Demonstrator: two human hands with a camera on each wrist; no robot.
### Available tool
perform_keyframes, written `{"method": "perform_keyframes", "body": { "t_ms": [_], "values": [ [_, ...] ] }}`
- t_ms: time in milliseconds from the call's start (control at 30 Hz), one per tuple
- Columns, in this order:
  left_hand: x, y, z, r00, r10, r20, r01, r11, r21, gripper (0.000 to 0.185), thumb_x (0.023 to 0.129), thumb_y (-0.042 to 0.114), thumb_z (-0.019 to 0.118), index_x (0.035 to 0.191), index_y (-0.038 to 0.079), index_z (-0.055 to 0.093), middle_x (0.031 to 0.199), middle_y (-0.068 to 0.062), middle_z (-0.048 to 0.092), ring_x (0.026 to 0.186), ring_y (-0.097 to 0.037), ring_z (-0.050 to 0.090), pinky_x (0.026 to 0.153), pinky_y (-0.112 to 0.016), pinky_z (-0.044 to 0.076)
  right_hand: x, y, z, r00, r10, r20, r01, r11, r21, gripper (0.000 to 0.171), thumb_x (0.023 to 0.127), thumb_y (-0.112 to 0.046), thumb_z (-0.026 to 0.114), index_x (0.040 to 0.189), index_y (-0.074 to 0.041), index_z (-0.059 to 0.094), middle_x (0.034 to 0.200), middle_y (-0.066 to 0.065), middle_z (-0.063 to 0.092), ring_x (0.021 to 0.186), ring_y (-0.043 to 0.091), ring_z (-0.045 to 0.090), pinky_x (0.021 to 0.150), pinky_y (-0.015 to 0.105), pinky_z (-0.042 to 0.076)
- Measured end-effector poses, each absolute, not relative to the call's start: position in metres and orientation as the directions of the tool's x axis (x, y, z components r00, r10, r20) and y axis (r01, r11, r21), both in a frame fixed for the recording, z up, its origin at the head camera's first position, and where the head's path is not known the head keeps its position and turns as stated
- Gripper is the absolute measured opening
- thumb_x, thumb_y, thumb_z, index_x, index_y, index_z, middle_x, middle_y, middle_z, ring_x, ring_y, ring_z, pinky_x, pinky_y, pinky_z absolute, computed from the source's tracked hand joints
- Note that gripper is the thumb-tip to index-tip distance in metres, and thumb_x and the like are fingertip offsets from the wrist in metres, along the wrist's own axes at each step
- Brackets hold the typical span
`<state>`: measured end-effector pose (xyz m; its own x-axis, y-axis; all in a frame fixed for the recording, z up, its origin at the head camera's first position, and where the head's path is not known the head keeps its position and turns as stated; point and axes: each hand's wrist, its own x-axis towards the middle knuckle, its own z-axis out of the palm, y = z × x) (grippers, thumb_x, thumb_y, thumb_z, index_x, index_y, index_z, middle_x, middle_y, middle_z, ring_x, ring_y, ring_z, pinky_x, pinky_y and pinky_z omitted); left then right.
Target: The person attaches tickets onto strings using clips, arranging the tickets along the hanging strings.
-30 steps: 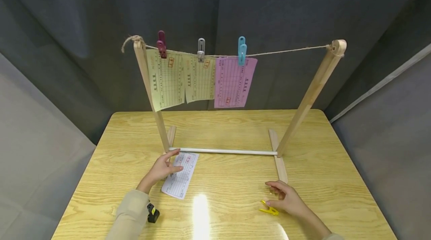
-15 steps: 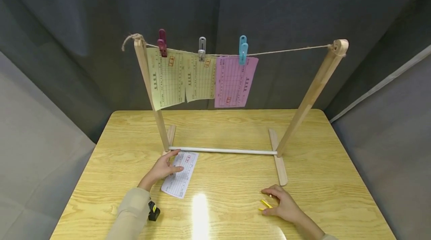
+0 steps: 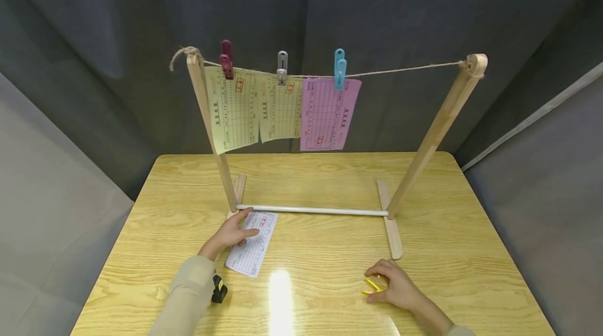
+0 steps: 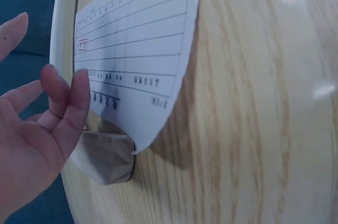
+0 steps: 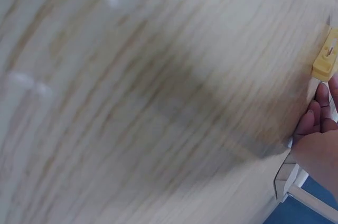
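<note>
A white printed slip lies flat on the worktop under the fingertips of the left hand; it is a narrow form ruled with fine lines, with a small red stamp near its far end. The left hand's fingers are stretched out, resting on the slip's left edge, not curled around it. Under the fingers of the right hand a yellow clothespin lies on the wood; the fingers arch loosely over it, and whether they pinch it I cannot tell. Just beyond both hands stands a wooden drying frame with a white crossbar low down. Above, a string carries three pegged papers, two yellowish and one pink. The worktop is pale, grained wood, glossy with a light reflection between the hands. Grey fabric walls enclose it.
</note>
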<state>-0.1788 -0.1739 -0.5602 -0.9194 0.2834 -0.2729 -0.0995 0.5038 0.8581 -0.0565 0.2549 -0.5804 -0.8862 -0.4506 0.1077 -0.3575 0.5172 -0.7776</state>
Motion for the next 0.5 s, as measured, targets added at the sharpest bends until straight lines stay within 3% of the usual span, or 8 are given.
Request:
{"method": "perform_keyframes", "body": {
  "t_ms": [300,400,500],
  "values": [
    [-0.1831,-0.1699,-0.5674,-0.944,0.197,-0.266,-0.107,0.579,0.808,0.068,0.079,0.012,0.069,0.137,0.000,0.035,0.133,-0.025,0.040,0.045,-0.014,0.044,0.045,-0.027,0.043,-0.0560,0.2516,-0.5809,-0.899,-0.426,0.100,-0.359,0.588,-0.724,0.038,0.061,-0.024,0.083,0.091,-0.012,0.063,0.087,-0.008,0.053,0.080,0.010,0.041,0.064,0.022,0.038],
    [-0.1833,-0.1683,-0.5685,-0.951,0.185,-0.248,-0.090,0.603,0.793,0.063,0.079,0.010,0.070,0.133,-0.002,0.040,0.130,-0.024,0.043,0.067,-0.019,0.055,0.056,-0.030,0.048,-0.0552,0.2510,-0.5819,-0.903,-0.410,0.127,-0.368,0.586,-0.723,0.035,0.062,-0.018,0.082,0.091,-0.012,0.063,0.084,-0.009,0.052,0.075,0.009,0.038,0.060,0.021,0.035],
    [-0.1833,-0.1666,-0.5684,-0.959,0.174,-0.224,-0.067,0.628,0.775,0.061,0.077,0.010,0.070,0.129,-0.006,0.043,0.124,-0.023,0.048,0.094,-0.027,0.055,0.073,-0.036,0.049,-0.0548,0.2499,-0.5819,-0.910,-0.391,0.138,-0.360,0.579,-0.732,0.033,0.064,-0.014,0.080,0.093,-0.011,0.064,0.083,-0.008,0.052,0.074,0.009,0.038,0.060,0.020,0.034]
  ]
}}
